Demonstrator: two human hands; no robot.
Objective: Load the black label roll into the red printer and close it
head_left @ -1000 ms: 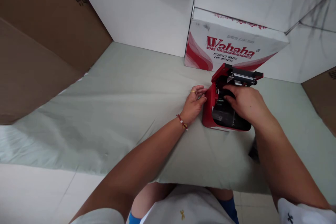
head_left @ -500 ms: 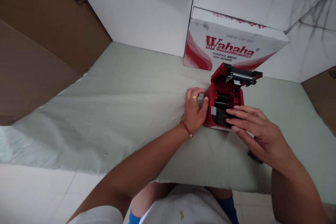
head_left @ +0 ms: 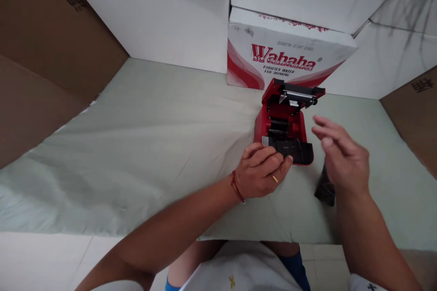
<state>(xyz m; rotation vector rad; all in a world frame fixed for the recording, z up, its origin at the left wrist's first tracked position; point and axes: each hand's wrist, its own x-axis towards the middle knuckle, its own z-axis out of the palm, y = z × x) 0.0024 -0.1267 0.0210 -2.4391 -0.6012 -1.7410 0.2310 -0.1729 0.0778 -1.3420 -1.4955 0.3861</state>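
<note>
A red label printer [head_left: 259, 128], apparently of the thermal kind, stands on the cloth with its lid [head_left: 300, 88] raised. A dark strip [head_left: 288, 146] lies across its front, with a small grey patch at the left end; black parts show deeper inside. My left hand [head_left: 261, 168] has its fingers curled on the printer's front left edge, at the strip. My right hand [head_left: 344, 154] is in the air to the right of the printer, fingers stretched, holding nothing. Below it a black object [head_left: 325, 189], partly hidden by the hand, lies on the cloth.
Behind the printer is a white and red Wahaha water carton [head_left: 290, 57], against large white boxes [head_left: 177, 18]. Brown cardboard stands at the left [head_left: 51, 54] and right [head_left: 413, 113]. A pale green cloth [head_left: 153, 145] covers the table; its front edge lies near my lap.
My right hand came out of the printer and moved off to the right. My left hand went from the printer's left side to its front edge. The view shifted slightly.
</note>
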